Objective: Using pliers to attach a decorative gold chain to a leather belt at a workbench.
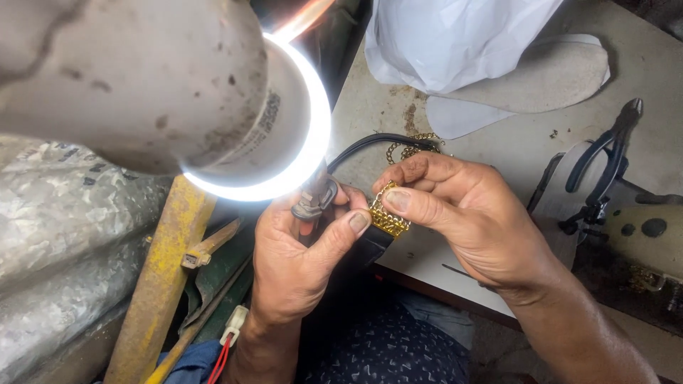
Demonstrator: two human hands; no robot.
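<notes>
While our left hand [299,263] curls up from below, thumb pressing the black strap [366,245], our right hand [455,206] reaches across, thumb and forefinger pinched on the gold chain trim [388,217] under the lit lamp [213,92].

A white plastic bag [455,35] lies crumpled at the top of the view, on the far part of the pale worktable [526,142], its folds partly covering a flat grey insole-shaped piece [548,75]. On the round white lamp housing [142,78] at upper left, close to the glowing rim, sits a small strip-shaped label [265,121] with dark print on white, following the curve of the housing. At far left, crinkled silvery foil sheeting [64,227] bears small dark printed marks near its upper edge.
</notes>
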